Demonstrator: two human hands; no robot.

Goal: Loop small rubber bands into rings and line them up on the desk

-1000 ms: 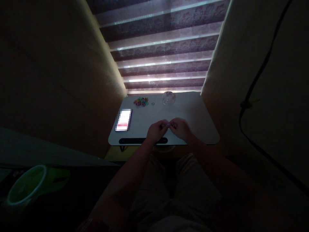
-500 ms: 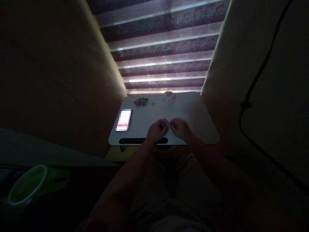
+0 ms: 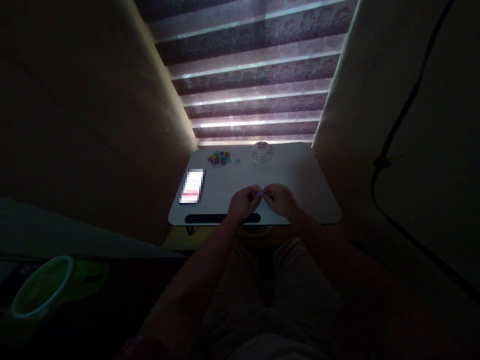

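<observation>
Your left hand [image 3: 243, 202] and right hand [image 3: 280, 200] meet over a thin bluish band [image 3: 260, 193]

Your fingertips are drawn in close, and both hands appear closed on the bluish band, one from each side. It is small and the light is dim, so exactly how each finger wraps it cannot be told. The band sits between your hands, above the near part of a pale table [image 3: 300, 172].

The step in hand looks like fine fingertip work on that band. The next move seems to call for a steady pinch on both sides, since so slight a piece could easily slip or spring away.

Just in front of you, your left forearm crosses a black slot [image 3: 206, 218] at the table's near edge. To your left lies a phone [image 3: 192, 186] with a bright, blurred screen. Toward the far edge are a pile of colourful bands [image 3: 219, 158], a single small ring [image 3: 237, 161] just right of it, and a clear round container [image 3: 262, 152]. Beyond the table hangs a striped blind [image 3: 255, 85]; a green basket [image 3: 41, 287] is low on your left.

Compared with half a second ago, the band shows as a slightly different bluish streak between your fingertips. Your hands hold nearly the same place, and the tabletop things have not moved.
</observation>
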